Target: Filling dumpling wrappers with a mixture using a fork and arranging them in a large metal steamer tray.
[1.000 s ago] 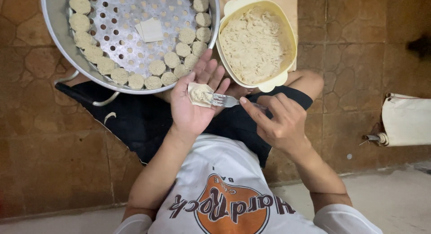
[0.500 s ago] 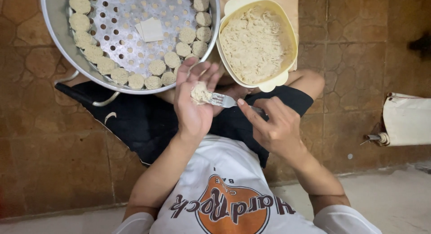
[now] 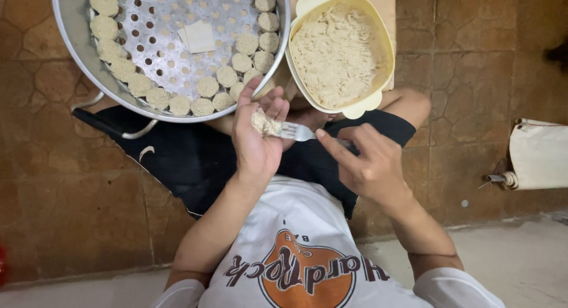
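Hands: the left hand (image 3: 255, 143) is cupped palm-up, fingers curled around a half-formed dumpling (image 3: 264, 123). The right hand (image 3: 370, 166) pinches the handle of a fork (image 3: 299, 132), tines against the filling in that dumpling.
Change: a second ago the left palm lay flat and open under the wrapper. Now the fingers have drawn in around it, while the fork has stayed at the filling. By this reading, the wrapper is being gathered up around its filling.
Location of piece: in the left palm, just below the tray rim and apart from the tray.
Steamer tray (image 3: 71, 36): one, perforated metal, upper left, cut off by the top edge.
Finished dumplings (image 3: 207, 86): about nineteen in view, in a curved band along the tray's rim.
Wrapper stack (image 3: 198, 36): one small square pile, mid-tray.
Bowl (image 3: 387, 42): one, pale yellow, just right of the tray, nearly full of minced filling (image 3: 337, 54).
Fork: one.
White roll (image 3: 535, 154): one, far right on the tiled floor (image 3: 473, 60), well apart.
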